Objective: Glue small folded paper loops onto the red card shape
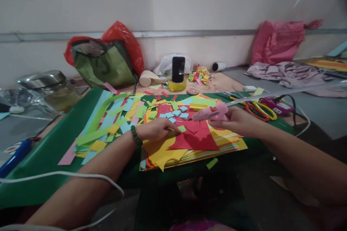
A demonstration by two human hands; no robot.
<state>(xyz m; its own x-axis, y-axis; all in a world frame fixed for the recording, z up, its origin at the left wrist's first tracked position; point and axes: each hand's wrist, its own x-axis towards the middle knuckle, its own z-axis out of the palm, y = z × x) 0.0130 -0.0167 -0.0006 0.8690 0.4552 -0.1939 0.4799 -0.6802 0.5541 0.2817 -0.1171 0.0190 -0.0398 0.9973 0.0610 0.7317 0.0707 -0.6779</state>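
My left hand [156, 130], a green bead bracelet on its wrist, rests closed on the pile of coloured paper, its fingertips pinching a small green paper square [181, 129]. My right hand [235, 120] is wrapped round a pink glue gun [213, 113] whose nozzle points left, with a clear glue stick [282, 92] sticking out behind. Below both hands lies a red paper sheet [196, 137] on a stack of yellow and orange sheets [162, 153]. Several small light blue squares [176, 113] lie just beyond.
Green and yellow paper strips [108, 122] litter a green mat [51, 151]. A phone [178, 69] stands on a yellow tape roll. Scissors [258, 110], a white cable [70, 175], a green bag [101, 61], a glass jar [51, 86] and pink cloth [276, 39] surround the work area.
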